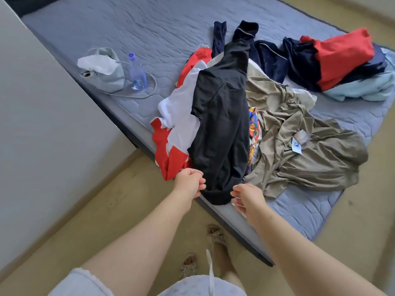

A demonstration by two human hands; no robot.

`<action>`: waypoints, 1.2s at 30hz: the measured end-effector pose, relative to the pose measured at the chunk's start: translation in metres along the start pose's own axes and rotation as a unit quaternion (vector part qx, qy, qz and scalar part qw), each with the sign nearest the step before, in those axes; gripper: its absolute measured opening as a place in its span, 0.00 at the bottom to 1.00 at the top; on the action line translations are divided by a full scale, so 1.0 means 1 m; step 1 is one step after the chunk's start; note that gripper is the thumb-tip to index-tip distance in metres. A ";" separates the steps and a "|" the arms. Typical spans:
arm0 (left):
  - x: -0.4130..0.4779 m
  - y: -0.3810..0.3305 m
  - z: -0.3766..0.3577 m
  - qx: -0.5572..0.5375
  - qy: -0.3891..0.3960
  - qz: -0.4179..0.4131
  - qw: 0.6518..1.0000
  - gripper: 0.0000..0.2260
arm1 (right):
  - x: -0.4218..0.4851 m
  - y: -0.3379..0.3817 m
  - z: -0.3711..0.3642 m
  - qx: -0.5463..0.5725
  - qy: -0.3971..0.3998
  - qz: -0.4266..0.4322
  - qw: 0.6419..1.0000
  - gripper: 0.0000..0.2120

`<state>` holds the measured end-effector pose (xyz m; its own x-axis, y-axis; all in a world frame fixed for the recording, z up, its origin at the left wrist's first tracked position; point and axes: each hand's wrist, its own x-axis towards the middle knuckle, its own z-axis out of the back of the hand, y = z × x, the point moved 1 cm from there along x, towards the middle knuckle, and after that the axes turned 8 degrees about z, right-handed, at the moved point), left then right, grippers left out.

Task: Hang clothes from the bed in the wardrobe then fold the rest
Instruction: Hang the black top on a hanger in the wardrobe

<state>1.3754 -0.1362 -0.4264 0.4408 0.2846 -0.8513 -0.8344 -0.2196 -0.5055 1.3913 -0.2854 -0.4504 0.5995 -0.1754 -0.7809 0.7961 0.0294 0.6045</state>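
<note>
Both bare forearms reach over the near edge of the bed [299, 210]: the left hand [189, 181] pinches the near hem of the black garment [222, 116] lying lengthwise on the clothes pile, while the right hand [249, 199] curls at the hem's other corner, its hold on the cloth impossible to tell. A white tag [297, 145] on the khaki garment [320, 159] shows a blue square F logo; the bottle [137, 75] has "6" on its cap.
</note>
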 end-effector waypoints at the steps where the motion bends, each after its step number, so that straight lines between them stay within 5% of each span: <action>1: 0.019 -0.004 -0.003 0.005 -0.008 0.012 1.000 0.08 | 0.018 0.001 -0.006 -0.015 0.003 -0.005 1.000 0.09; 6: 0.111 -0.010 -0.019 0.030 -0.040 0.131 0.990 0.07 | 0.106 0.004 -0.027 -0.079 0.016 -0.040 0.996 0.09; 10: 0.174 -0.017 -0.036 0.010 -0.074 0.150 0.986 0.06 | 0.158 0.004 -0.036 -0.119 0.035 -0.039 0.992 0.09; 15: 0.231 -0.030 -0.058 -0.035 -0.098 0.142 0.984 0.34 | 0.202 0.007 -0.049 -0.179 0.063 -0.014 0.982 0.07; 17: 0.244 -0.035 -0.061 -0.075 -0.123 0.158 0.977 0.37 | 0.213 0.009 -0.055 -0.161 0.067 -0.020 0.984 0.07; 21: 0.247 -0.037 -0.058 0.004 -0.176 0.111 0.978 0.21 | 0.220 0.011 -0.061 -0.199 0.058 0.036 0.978 0.05; 25: 0.220 -0.037 -0.052 0.045 -0.092 0.074 0.992 0.14 | 0.195 0.014 -0.068 -0.185 0.096 0.061 0.976 0.08; 28: 0.185 -0.050 -0.039 0.017 -0.043 0.064 0.997 0.12 | 0.159 0.018 -0.077 -0.237 0.196 0.106 0.946 0.34; 31: 0.147 -0.073 -0.020 -0.001 -0.024 0.031 0.999 0.08 | 0.118 0.034 -0.088 -0.376 0.193 0.190 0.886 0.49; 33: 0.122 -0.084 -0.005 -0.009 -0.009 0.007 1.000 0.03 | 0.089 0.049 -0.098 -0.418 0.163 0.242 0.860 0.50; 36: 0.086 -0.094 0.017 -0.036 0.027 -0.050 0.998 0.07 | 0.049 0.074 -0.107 -0.403 0.119 0.339 0.842 0.37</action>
<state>1.4861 -0.0754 -0.4492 0.5396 0.2572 -0.8017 -0.7607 -0.2590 -0.5951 1.4883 -0.1866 -0.4613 0.8621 0.3499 -0.3664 0.0043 0.7181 0.6959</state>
